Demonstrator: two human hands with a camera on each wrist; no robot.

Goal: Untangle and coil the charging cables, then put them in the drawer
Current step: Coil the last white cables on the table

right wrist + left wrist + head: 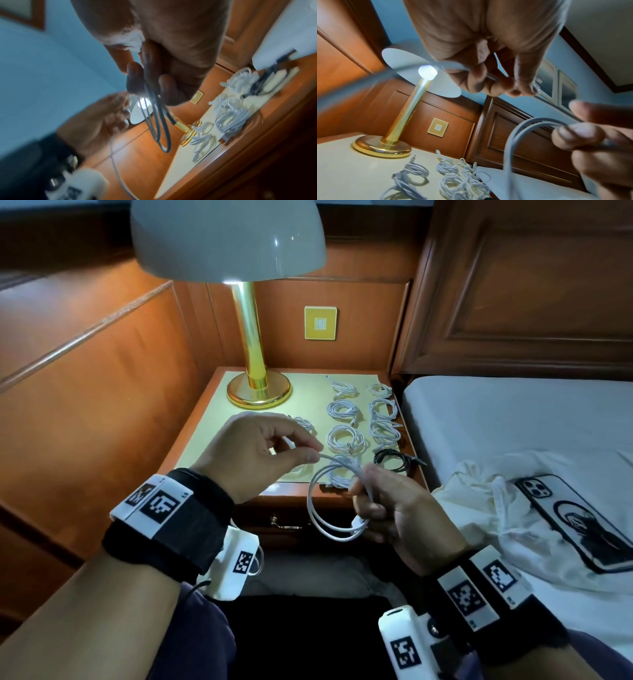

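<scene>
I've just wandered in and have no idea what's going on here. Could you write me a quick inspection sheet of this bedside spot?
Surface: nightstand with pale top.
Job's things: white cable half-coiled; drawer closed.
Clutter: phone on cloth on the bed.
Grippers: left hand pinches the cable's free length; right hand grips its loops.
Cables: coiled white cables in rows; one black cable.
Surroundings: lit lamp, wood panelling.

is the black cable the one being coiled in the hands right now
No, the hands are coiling a white cable, while the black cable lies coiled on the nightstand, untouched.
</scene>
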